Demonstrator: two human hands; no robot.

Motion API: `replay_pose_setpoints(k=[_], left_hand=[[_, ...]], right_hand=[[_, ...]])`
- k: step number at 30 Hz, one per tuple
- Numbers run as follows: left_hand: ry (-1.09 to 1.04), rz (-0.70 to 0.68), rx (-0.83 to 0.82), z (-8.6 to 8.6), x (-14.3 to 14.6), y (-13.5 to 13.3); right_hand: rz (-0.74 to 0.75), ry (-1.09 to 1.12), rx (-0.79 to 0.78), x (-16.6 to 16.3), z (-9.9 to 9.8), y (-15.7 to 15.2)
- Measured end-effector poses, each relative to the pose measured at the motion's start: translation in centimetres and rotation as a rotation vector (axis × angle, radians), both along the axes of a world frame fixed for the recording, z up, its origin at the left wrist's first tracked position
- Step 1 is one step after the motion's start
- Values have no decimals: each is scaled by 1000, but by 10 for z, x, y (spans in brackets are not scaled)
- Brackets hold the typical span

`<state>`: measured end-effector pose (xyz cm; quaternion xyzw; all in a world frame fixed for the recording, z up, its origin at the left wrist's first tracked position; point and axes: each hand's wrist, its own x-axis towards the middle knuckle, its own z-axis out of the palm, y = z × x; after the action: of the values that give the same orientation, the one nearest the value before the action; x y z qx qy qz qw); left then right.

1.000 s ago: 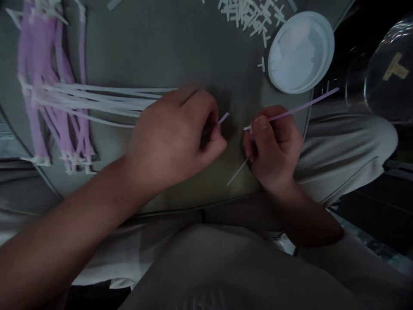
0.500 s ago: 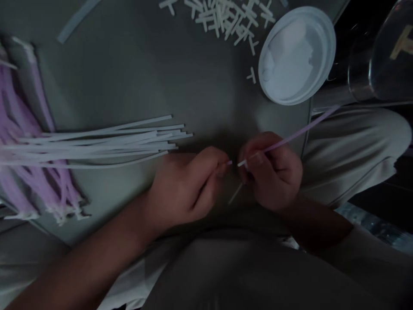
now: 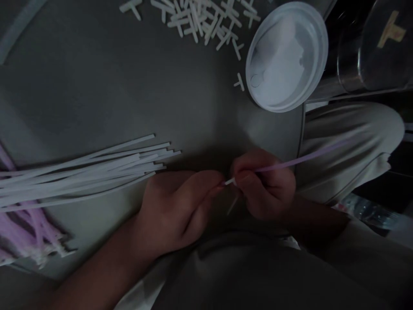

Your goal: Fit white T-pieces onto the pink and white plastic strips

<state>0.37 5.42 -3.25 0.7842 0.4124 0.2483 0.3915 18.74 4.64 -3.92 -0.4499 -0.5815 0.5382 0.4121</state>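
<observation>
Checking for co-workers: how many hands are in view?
2: left hand and right hand meet at the table's near edge, the right gripping a purple strip. No others show.

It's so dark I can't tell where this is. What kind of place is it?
Probably a little workbench for hand piecework. On the grey table lie a bundle of long white strips and a heap of small T-shaped pieces, and the right hand pinches a purple strip.

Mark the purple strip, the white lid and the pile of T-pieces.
purple strip (image 3: 303,159): head view, its middle stretch.
white lid (image 3: 284,60): head view, its centre.
T-pieces (image 3: 206,19): head view, pile's middle.
</observation>
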Motion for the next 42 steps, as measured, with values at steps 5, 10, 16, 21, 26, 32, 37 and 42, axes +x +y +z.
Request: replay_pose_setpoints(k=[5,10,16,21,26,32,37,42], left_hand=[[1,-23,12,-2,-2,0],[5,-18,4,-2,-3,-1],[11,-21,18,-3,-3,-2],[22,-23,31,-4,-4,-2],[10,-26,43,-4,-3,-2],[29,-32,30,-3,-4,-1],[21,-31,25,-2,-4,-2],[15,-39,45,-3,-4,-3]], right_hand=[[-8,-14,0,-1,4,2],[-17,-64,0,-2,5,3],[-19,-57,-20,-3,6,4],[20,-80,-29,-1,6,4],[53,-94,-18,2,3,5],[82,-60,-7,4,2,8],[90,-43,17,4,1,8],[107,-49,-9,4,1,10]])
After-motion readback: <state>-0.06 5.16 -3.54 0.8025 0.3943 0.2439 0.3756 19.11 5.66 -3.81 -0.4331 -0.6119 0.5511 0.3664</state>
